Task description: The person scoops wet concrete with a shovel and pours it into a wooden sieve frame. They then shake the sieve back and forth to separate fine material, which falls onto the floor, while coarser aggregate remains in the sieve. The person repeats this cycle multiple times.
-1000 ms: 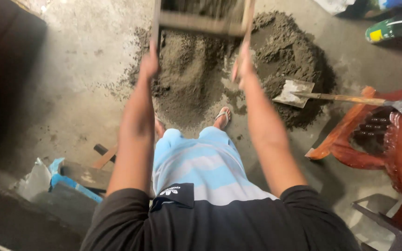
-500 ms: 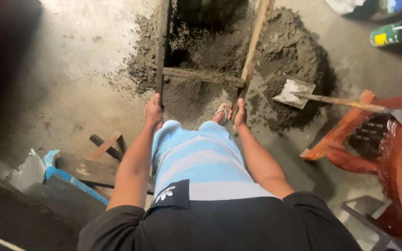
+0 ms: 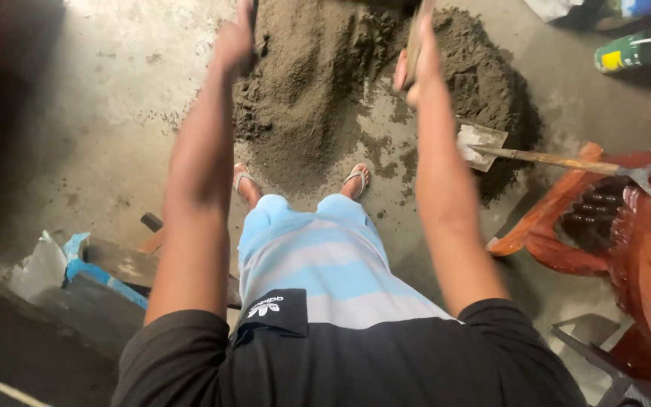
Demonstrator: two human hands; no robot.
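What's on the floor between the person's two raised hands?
In the head view, a sand pile lies between the left hand and right hand.

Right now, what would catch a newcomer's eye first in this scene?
Most striking is the big pile of dark sand on the concrete floor, just beyond the person's sandalled feet. Above it, the left hand and right hand grip the wooden frame at the picture's top edge. A shovel lies at the pile's right, beside reddish wooden furniture.
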